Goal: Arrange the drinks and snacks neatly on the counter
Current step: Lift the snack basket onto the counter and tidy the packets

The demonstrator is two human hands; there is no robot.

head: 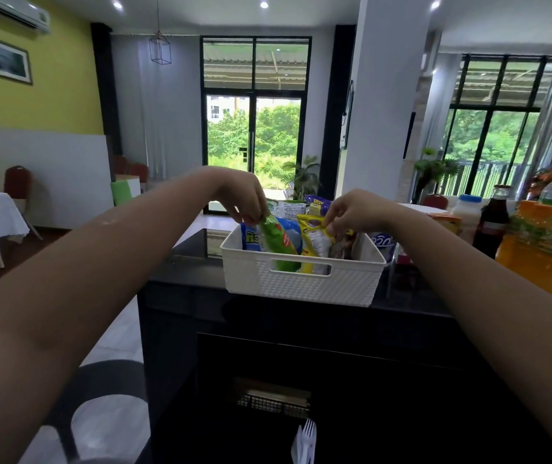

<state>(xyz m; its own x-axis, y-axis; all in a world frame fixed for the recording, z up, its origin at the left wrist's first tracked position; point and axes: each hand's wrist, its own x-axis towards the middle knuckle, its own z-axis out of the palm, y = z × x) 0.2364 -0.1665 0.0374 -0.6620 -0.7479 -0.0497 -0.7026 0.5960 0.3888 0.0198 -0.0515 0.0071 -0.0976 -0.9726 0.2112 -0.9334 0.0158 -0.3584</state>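
Green packet (pixel 279 244) upright in white basket (pixel 301 284); left hand (pixel 244 195) pinches its top. Right hand (pixel 355 212) pinches yellow packet (pixel 313 241) alongside. Orange bottle (pixel 535 252) and dark bottle (pixel 492 222) crowd right of those fingers. Basket at counter (pixel 187 259) near edge; bare counter left of the left fingers.

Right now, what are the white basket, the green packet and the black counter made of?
The white basket looks like moulded plastic, matte, with a woven pattern on its wall. The green packet, pinched by the left hand, seems glossy plastic film: it creases and shines. The black counter is polished, maybe stone or glass; it shows reflections.
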